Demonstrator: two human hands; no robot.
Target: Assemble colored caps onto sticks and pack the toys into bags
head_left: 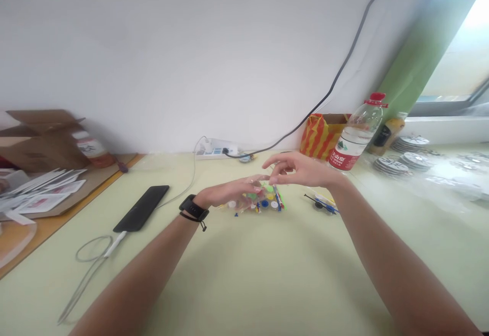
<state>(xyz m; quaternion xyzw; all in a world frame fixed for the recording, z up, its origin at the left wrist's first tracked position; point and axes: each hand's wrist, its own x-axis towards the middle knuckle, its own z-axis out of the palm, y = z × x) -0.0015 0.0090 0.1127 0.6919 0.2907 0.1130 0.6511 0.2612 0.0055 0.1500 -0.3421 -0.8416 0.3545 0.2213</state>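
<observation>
A small pile of colourful plastic toy parts in what looks like a clear bag lies on the pale yellow table. My left hand, with a black watch on its wrist, rests over the pile's left side, fingers curled on the bag. My right hand hovers just above the pile, fingers spread, thumb and forefinger pinched near a small piece I cannot make out. A few loose parts with a black wheel lie just right of the pile.
A black phone with a white cable lies at left. Cardboard boxes and papers sit far left. A power strip, striped bag, water bottle and stacked discs line the back and right.
</observation>
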